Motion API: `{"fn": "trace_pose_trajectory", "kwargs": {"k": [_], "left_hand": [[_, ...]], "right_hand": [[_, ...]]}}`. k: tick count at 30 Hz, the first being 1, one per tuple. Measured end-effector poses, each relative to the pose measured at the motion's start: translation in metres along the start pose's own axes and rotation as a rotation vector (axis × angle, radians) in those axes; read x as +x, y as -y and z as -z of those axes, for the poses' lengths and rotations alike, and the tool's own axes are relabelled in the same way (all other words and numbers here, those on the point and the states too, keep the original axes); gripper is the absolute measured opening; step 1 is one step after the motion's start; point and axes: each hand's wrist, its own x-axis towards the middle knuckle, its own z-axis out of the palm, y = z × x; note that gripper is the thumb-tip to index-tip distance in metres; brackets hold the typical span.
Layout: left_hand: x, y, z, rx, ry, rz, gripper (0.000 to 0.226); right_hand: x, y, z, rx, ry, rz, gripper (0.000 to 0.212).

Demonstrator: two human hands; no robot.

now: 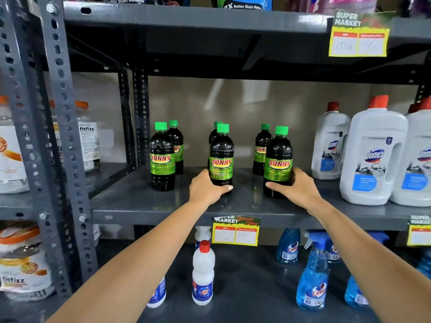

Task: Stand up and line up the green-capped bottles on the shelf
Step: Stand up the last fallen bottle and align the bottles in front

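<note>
Several dark bottles with green caps and green "SUNNY" labels stand upright on the grey shelf point(140, 201), in three front-and-back pairs. My left hand point(206, 188) wraps the base of the front middle bottle point(221, 159). The base of the front right bottle point(278, 162) is gripped by my right hand point(299, 188). A front left bottle point(162, 157) stands alone near the shelf's left post, with a second bottle point(176, 145) behind it. Behind the two held bottles stand a middle back bottle point(213, 134) and a right back bottle point(262, 148), both partly hidden.
Large white Domex jugs with red caps point(373, 157) crowd the shelf's right side. A perforated steel post point(63, 136) bounds the left. The shelf above hangs low with a yellow price tag point(359, 36). Below are white bottles point(203, 273) and blue spray bottles point(313, 276).
</note>
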Motion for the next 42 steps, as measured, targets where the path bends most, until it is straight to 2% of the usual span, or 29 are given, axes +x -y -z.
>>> {"fn": "trace_pose_trajectory", "kwargs": {"k": [15,18,20,22,23,24,26,29,31,32,34,36,39,42], "left_hand": [[-0.019,-0.003,0.008,-0.017,-0.009,-0.023,0.058],[-0.023,-0.002,0.012,-0.004,-0.014,-0.023,0.062],[-0.027,0.002,0.02,0.027,-0.024,-0.018,0.073],[-0.033,0.012,0.033,0.071,-0.027,-0.039,0.08],[-0.036,0.02,0.043,0.09,-0.036,-0.06,0.082],[-0.04,0.028,0.054,0.109,-0.054,-0.082,0.083],[-0.047,0.049,0.082,0.178,-0.099,-0.131,0.086],[-0.047,0.071,0.124,0.315,-0.024,-0.092,0.115],[-0.042,0.08,0.147,0.45,0.117,0.011,0.14],[-0.039,0.083,0.157,0.557,0.204,0.046,0.146],[-0.037,0.089,0.169,0.76,0.36,0.067,0.148],[-0.038,0.096,0.174,0.834,0.431,0.039,0.145],[-0.038,0.099,0.176,0.839,0.426,-0.016,0.148],[-0.037,0.101,0.176,0.811,0.408,-0.04,0.152]], "right_hand": [[-0.014,0.005,0.001,0.065,0.045,-0.016,0.075],[-0.015,0.007,0.002,0.097,0.071,-0.052,0.088],[-0.016,0.009,0.007,0.199,0.066,-0.094,0.108],[-0.021,0.012,0.01,0.339,0.0,-0.121,0.123],[-0.026,0.014,0.009,0.413,-0.074,-0.117,0.123],[-0.032,0.017,0.007,0.481,-0.171,-0.094,0.116],[-0.05,0.032,-0.004,0.559,-0.382,0.053,0.085],[-0.079,0.074,-0.032,0.562,-0.537,0.448,0.034],[-0.094,0.112,-0.063,0.506,-0.445,0.656,0.021],[-0.099,0.132,-0.081,0.488,-0.345,0.672,0.019],[-0.1,0.164,-0.117,0.473,-0.112,0.55,0.021],[-0.089,0.186,-0.15,0.401,0.041,0.364,0.038],[-0.065,0.205,-0.18,0.397,0.254,0.085,0.075],[-0.044,0.204,-0.197,0.407,0.39,-0.037,0.091]]}}
